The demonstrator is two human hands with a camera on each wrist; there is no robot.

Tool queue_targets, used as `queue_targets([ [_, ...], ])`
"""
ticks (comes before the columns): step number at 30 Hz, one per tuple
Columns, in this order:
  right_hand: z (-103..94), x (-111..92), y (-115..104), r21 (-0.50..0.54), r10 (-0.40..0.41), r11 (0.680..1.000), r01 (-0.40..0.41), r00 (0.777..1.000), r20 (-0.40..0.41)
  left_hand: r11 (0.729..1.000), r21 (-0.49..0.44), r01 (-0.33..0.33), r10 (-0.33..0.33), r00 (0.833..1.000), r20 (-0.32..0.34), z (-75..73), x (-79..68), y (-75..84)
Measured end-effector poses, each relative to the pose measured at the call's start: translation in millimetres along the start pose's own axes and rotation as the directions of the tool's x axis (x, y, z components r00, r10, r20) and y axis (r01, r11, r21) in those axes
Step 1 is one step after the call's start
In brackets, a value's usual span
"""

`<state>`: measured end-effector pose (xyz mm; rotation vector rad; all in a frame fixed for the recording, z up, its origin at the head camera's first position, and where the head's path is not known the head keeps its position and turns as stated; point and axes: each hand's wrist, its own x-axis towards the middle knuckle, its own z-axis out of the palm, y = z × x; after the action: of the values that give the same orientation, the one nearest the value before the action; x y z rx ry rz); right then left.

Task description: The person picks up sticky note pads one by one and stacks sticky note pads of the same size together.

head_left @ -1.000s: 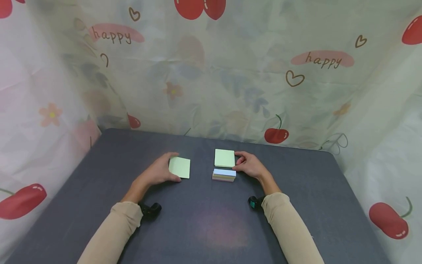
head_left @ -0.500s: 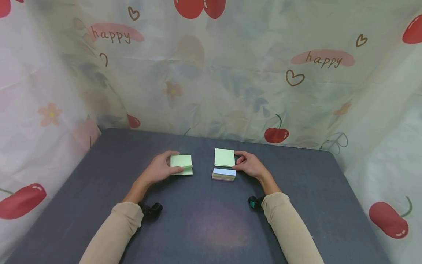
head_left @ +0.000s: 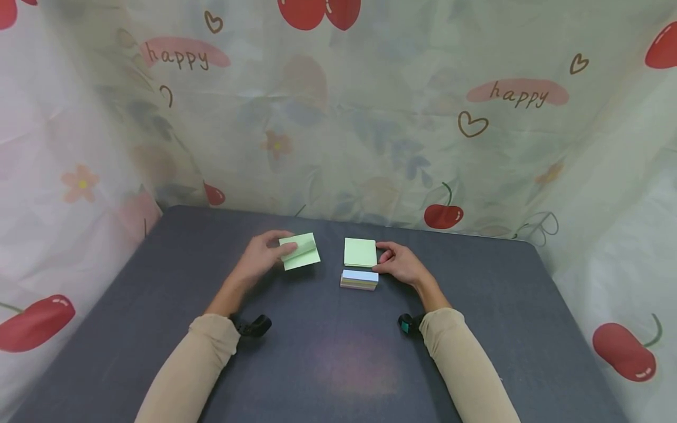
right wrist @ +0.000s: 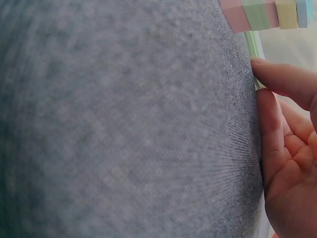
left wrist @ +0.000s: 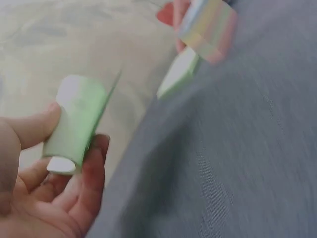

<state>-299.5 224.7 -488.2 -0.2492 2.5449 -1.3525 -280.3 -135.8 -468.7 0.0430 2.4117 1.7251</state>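
My left hand (head_left: 257, 258) holds a light green sticky note (head_left: 307, 259), pinched between thumb and fingers and lifted over the table. In the left wrist view, the note (left wrist: 74, 116) bends round into a curl, the thumb on one side and fingertips on the other. Just to the right lies a thin light green sticky note pad (head_left: 360, 252), flat on the table. My right hand (head_left: 404, 265) grips that pad at its right side, index finger by the far corner and thumb by the near one. The right wrist view shows this hand (right wrist: 292, 153) low against the cloth.
A thicker block of coloured sticky notes (head_left: 359, 280), blue on top with yellow, green and pink layers, sits directly in front of the green pad. Dark grey cloth covers the table (head_left: 338, 352). A printed curtain (head_left: 338, 147) hangs behind and at both sides.
My left hand has moved up and to the right, off its earlier spot. The green note between its fingers went from flat to bent over and turned. My right hand stays at the pad.
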Motion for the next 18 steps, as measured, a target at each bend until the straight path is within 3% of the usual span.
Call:
queue_targets([
  [6,0.6,-0.5,0.3,-0.004,0.008,1.0,-0.008,1.0,-0.004,0.972,-0.21,0.102,-0.097,0.995,0.036,9.6,6.4,18.7],
  [18,0.9,-0.7,0.9,-0.021,0.016,1.0,-0.017,1.0,-0.013,0.933,-0.318,0.171,-0.14,0.983,0.118,21.8,11.6,39.6],
])
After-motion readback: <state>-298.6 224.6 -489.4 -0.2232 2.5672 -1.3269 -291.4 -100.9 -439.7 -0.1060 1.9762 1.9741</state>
